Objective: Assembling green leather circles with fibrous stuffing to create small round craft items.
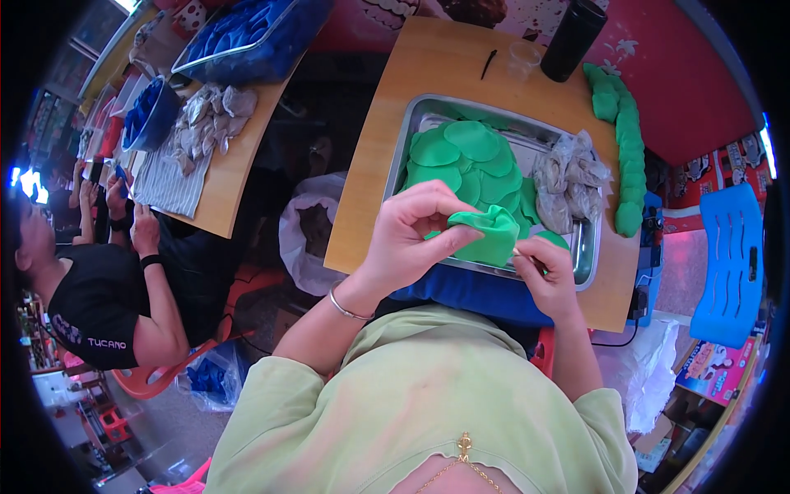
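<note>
My left hand (411,230) pinches a folded green cloth-like piece (496,244) between thumb and fingers, held up over the near edge of a metal tray (401,148). At the piece's right edge, my right hand (547,276) is closed, its fingertips pressed around something thin and small that I cannot make out. Inside the tray lies a heap of flat round green pieces (473,142), overlapping one another. A crumpled bundle in clear plastic (568,181) rests at the tray's right end.
Stacked green discs (629,156) run in a row along the wooden table's (362,177) right side. A black cylinder (573,39), a clear cup (524,59) and a dark thin stick (489,64) stand or lie at the back. Another person (115,305) sits at a table on the left.
</note>
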### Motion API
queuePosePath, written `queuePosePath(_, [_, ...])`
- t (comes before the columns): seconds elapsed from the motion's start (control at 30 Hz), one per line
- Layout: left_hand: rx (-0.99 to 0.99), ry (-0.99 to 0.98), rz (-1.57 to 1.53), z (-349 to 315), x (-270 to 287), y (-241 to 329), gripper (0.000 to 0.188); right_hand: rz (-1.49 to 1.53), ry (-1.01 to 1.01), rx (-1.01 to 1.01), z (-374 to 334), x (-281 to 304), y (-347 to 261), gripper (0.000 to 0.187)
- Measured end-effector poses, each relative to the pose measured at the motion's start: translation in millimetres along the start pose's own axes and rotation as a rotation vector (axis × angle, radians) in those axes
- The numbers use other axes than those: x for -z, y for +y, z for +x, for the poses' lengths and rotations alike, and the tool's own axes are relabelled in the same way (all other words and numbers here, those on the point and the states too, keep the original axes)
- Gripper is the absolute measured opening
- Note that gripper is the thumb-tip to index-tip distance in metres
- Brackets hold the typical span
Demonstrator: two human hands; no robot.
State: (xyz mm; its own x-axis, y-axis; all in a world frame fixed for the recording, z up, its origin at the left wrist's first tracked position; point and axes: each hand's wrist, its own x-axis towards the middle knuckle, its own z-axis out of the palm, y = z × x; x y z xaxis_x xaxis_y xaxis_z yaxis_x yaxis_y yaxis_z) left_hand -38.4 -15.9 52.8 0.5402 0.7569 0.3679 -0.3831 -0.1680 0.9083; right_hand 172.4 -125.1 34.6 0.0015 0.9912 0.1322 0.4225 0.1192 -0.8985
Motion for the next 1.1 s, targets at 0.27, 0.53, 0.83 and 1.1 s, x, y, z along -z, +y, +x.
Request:
queuePosePath(0.27, [-0.052,-0.006,-0.109,3,-4,1,0.019,0.568,-0.019,-0.232,-10,-9,4,0.018])
queuePosePath(0.53, [-0.033,0.095,-0.227,1,-3,-5,0.018,0.676,-0.053,-0.207,-9,-7,3,0.018])
queuePosePath(0.83, [-0.072,0.062,0.111,4,-5,8,0.014,0.429,0.059,-0.117,-3,-8,-5,0.019])
queuePosePath(1.1, [-0.084,0.063,-0.010,-2,-2,-5,0.014,0.672,0.002,-0.146,-8,-12,1,0.019])
